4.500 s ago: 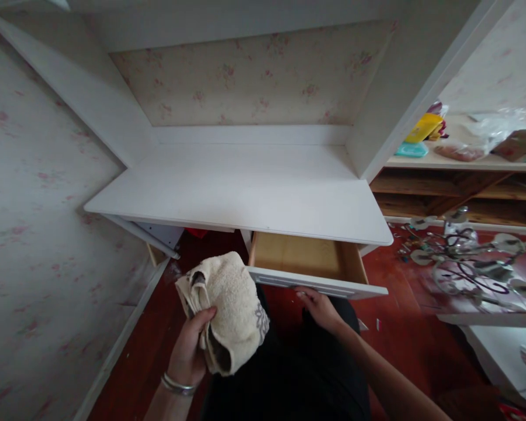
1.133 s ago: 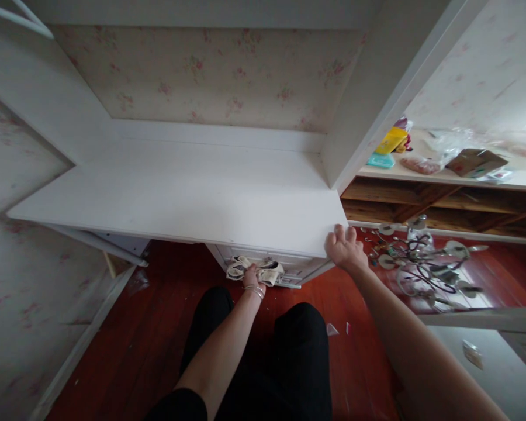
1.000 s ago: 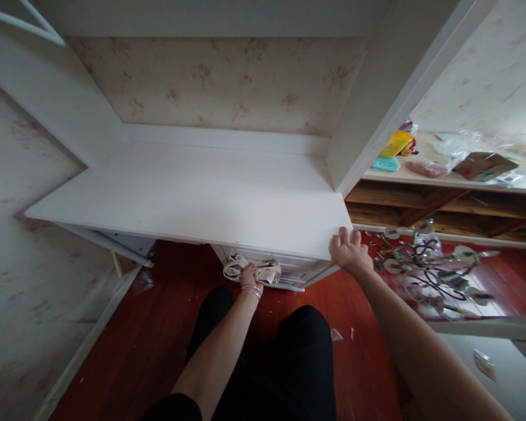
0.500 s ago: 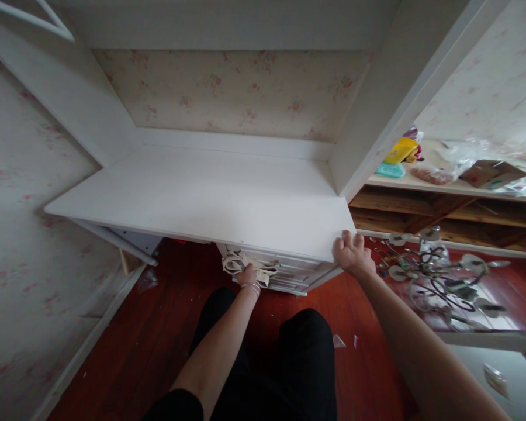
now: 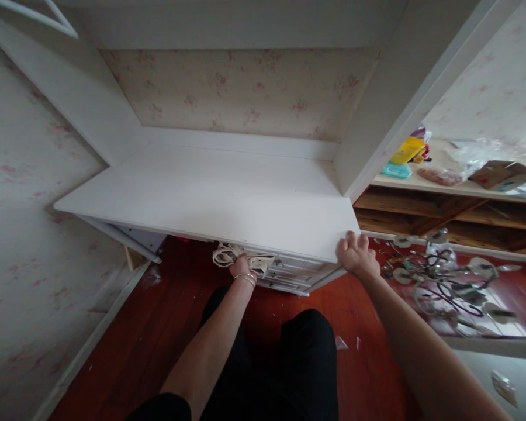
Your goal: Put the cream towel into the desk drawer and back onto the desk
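Observation:
My left hand (image 5: pixel 240 266) is closed around a bunched cream cloth (image 5: pixel 228 255), just below the front edge of the desktop and in front of the drawers. Its fingertips are partly hidden by the cloth's folds. At the right front corner of the white desk (image 5: pixel 228 187), my right hand (image 5: pixel 358 254) grips the edge with its fingers curled over the top. Under that corner stands a bank of white drawers (image 5: pixel 296 273) with small knobs, partly covered by the cloth.
A chandelier (image 5: pixel 453 280) with curved arms lies on the red wooden floor (image 5: pixel 158 327) to the right. Behind it, a low wooden shelf unit (image 5: pixel 458 182) bears a yellow container (image 5: pixel 408 150), a cardboard box (image 5: pixel 504 174) and plastic bags. Upright side panels frame the desk.
My left hand has moved the cloth slightly up and left along the drawer front. The right hand keeps its grip on the desk corner. The whole view has shifted a little.

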Motion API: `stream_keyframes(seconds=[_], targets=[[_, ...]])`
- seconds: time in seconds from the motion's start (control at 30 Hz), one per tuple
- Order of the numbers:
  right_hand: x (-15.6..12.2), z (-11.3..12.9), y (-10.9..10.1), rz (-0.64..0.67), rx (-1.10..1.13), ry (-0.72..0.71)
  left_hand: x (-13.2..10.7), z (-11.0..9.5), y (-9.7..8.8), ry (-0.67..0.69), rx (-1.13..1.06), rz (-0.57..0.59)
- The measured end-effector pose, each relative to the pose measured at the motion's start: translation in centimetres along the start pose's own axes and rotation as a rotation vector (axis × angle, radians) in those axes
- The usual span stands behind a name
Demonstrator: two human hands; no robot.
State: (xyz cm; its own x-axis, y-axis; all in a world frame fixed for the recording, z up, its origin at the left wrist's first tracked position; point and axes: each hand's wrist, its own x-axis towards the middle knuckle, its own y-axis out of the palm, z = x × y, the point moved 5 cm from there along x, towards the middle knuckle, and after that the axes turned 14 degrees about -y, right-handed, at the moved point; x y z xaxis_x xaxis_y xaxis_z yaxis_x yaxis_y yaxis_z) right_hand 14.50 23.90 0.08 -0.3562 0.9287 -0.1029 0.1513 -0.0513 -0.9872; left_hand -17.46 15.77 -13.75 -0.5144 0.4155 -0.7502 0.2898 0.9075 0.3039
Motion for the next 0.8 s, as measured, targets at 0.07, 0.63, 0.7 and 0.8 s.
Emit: stream_keyframes(seconds=[0.07,0.63,0.7,0.8], targets=[[0.0,0.0,0.0,-0.009,-0.005,-0.013,-0.8,-0.9,0.2,-0.051,-0.056,0.011],[-0.2,-0.2,0.0,0.001,0.137,0.079,-10.9,3.9,2.5,-0.495,-0.189,0.396],[-0.2,-0.3,0.2,0.009,0.14,0.086,-11.5,5.9,3.0,-0.574,-0.186,0.424],[0.0,-0.2,0.2,-0.006,0.103,0.067,-11.9,8.6,3.7,-0.654,-0.195,0.455]])
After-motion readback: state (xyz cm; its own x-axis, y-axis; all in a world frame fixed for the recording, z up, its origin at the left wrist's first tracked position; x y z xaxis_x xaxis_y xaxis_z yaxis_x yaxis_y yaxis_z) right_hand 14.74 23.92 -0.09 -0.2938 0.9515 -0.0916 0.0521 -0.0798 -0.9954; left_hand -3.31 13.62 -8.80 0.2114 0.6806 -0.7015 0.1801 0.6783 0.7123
